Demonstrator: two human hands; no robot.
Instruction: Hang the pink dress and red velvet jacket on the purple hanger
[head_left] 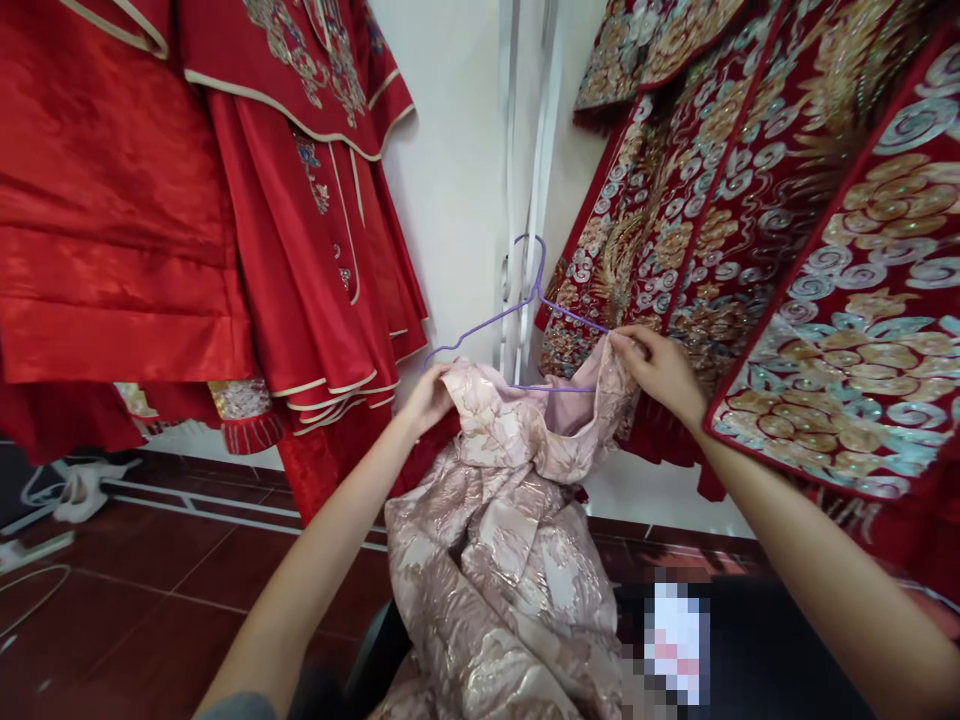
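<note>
A pale pink brocade garment (pixel 502 540) hangs down in front of me, its top gathered over a thin purple wire hanger (pixel 525 300). My left hand (pixel 429 398) is closed on the garment's left shoulder at the hanger's left end. My right hand (pixel 656 368) pinches the garment's right shoulder against the hanger's right arm. The hanger's hook points up in front of the white wall.
Red satin robes (pixel 225 200) hang on the left. Dark red robes with gold and silver embroidery (pixel 787 230) hang on the right, close over my right forearm. A white rail (pixel 525 130) runs up the wall. The floor (pixel 150 590) has dark red tiles, with white cables at the left.
</note>
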